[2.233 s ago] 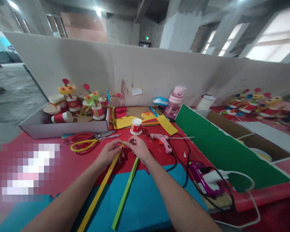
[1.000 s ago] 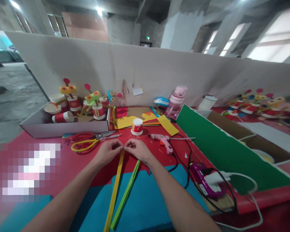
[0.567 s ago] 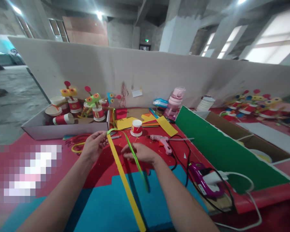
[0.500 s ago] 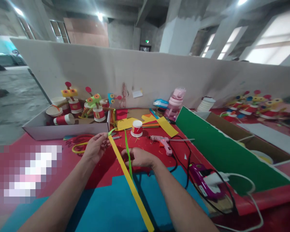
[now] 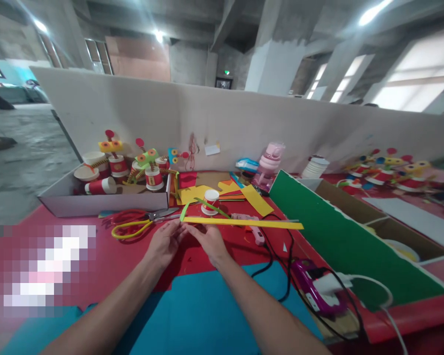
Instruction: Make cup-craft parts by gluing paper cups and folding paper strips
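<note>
A long yellow paper strip (image 5: pixel 244 223) lies nearly level in front of me, its left end meeting a green paper strip (image 5: pixel 184 212). My left hand (image 5: pixel 168 241) pinches that joined end. Right beside it, my right hand (image 5: pixel 209 242) has its fingers closed on the yellow strip near the same end. Part of the green strip slants across a red and white paper cup (image 5: pixel 206 211) just beyond the hands. Behind the yellow strip, a pink glue gun (image 5: pixel 258 235) is partly hidden. Scissors (image 5: pixel 133 230) with yellow and red handles rest left of my hands.
A white box (image 5: pixel 107 204) at the left holds paper-cup figures. Yellow card pieces (image 5: pixel 257 199) lie behind the cup. A green-sided box (image 5: pixel 340 236) stands at right, near a purple power strip (image 5: pixel 314 291) with cables. Blue sheets (image 5: pixel 207 305) cover the near table.
The yellow strip has swung from pointing toward me to lying crosswise, pointing right. My right hand has moved forward beside my left, which shifted right and slightly down.
</note>
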The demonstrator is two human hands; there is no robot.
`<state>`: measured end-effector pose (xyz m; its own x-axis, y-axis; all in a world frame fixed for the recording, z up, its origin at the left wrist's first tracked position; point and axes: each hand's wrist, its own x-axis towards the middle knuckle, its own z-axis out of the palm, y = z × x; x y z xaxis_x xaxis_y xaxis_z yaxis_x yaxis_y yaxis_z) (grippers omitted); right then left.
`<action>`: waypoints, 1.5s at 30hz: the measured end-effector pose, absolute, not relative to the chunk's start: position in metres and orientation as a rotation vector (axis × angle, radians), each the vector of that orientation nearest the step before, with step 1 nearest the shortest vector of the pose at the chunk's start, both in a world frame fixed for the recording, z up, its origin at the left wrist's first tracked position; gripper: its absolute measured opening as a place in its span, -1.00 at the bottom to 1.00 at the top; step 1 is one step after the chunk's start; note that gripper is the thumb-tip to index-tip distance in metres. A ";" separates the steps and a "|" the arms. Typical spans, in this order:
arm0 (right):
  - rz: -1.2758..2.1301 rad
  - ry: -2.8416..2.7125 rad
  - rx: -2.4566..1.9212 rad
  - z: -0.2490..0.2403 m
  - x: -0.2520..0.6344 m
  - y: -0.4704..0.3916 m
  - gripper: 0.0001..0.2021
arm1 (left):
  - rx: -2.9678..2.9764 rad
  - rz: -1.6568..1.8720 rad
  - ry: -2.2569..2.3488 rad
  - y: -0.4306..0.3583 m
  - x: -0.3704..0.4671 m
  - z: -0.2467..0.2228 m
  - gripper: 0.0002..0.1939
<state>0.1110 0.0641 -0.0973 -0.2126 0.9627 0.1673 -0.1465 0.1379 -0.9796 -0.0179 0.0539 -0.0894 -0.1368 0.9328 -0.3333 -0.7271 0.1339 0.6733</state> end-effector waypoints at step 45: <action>1.747 -0.873 -1.058 -0.095 0.114 0.063 -0.78 | 1.219 1.127 1.261 0.050 -0.022 -0.093 -0.66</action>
